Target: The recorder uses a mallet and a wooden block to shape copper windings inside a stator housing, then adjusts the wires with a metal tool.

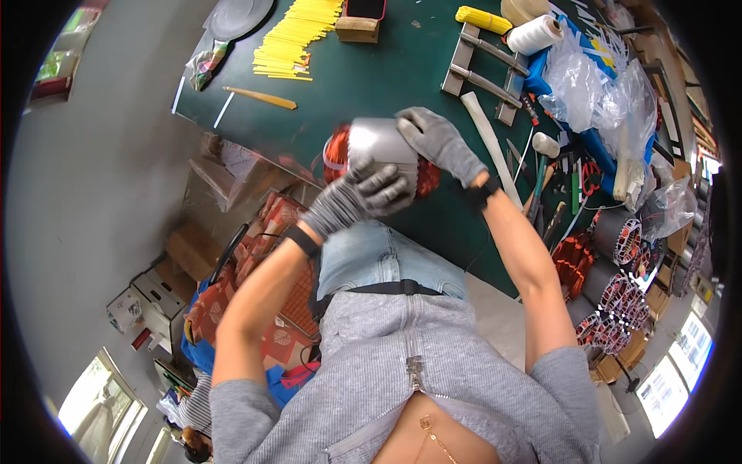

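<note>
- Right at the green table's [421, 58] near edge, a metal drum [379, 139] is being held!
- Its table-side corner is being gripped by the curled right hand [442, 141]; its opposite side is being cupped by the left hand [362, 199], fingers half-bent.
- Heavy, stiff, slick weight is probably being borne; the bare shell is being favoured over fragile copper wire [337, 148].

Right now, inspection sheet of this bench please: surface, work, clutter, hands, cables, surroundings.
Surface: green tabletop, crowded on the right
Work in hand: silver metal cylinder, red-brown windings at both ends
Clutter: yellow strips, white spool, metal frame, mallet, clear plastic bags
Left hand: gloved, on cylinder's near side, blurred
Right hand: gloved, on cylinder's far right part
Cables: none clearly made out
Surroundings: grey wall left, more wound cores right, person in striped top lower left
</note>
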{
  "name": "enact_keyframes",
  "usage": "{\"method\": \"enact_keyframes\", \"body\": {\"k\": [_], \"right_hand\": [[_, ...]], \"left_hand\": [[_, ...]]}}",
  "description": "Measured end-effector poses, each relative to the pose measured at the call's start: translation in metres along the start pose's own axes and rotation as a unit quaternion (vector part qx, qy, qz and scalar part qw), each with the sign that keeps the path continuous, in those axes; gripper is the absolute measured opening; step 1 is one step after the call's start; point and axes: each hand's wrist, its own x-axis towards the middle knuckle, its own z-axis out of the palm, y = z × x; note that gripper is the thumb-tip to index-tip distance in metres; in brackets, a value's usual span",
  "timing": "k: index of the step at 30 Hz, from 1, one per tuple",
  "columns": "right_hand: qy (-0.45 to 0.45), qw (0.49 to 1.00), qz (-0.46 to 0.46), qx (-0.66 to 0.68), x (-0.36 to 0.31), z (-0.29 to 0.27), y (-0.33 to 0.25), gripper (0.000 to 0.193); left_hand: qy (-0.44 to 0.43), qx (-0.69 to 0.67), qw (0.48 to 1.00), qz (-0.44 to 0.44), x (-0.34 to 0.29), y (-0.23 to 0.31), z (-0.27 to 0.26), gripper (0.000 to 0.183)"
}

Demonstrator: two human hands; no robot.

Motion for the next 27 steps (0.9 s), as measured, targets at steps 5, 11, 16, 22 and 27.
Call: {"method": "enact_keyframes", "body": {"k": [5,11,16,22,27], "right_hand": [[-0.020,0.976,0.195,0.094,-0.107,0.009,-0.005,0.032],[0.172,0.976,0.119,0.058,-0.132,0.021,0.002,0.047],[0.222,0.972,-0.027,-0.066,-0.094,0.039,-0.003,0.087],[0.200,0.963,-0.105,0.147,-0.079,0.053,0.021,0.067],[0.069,0.993,0.021,0.098,-0.048,0.010,0.001,0.037]], "left_hand": [[-0.159,-0.061,0.966,-0.196,-0.009,-0.040,-0.027,0.057],[-0.033,-0.214,0.875,-0.433,0.039,0.003,-0.032,0.043],[-0.076,-0.240,0.889,-0.383,0.039,-0.015,-0.026,0.042],[-0.076,-0.261,0.872,-0.407,0.040,-0.022,-0.019,0.044],[-0.039,-0.345,0.804,-0.483,0.037,-0.050,-0.001,0.037]]}}
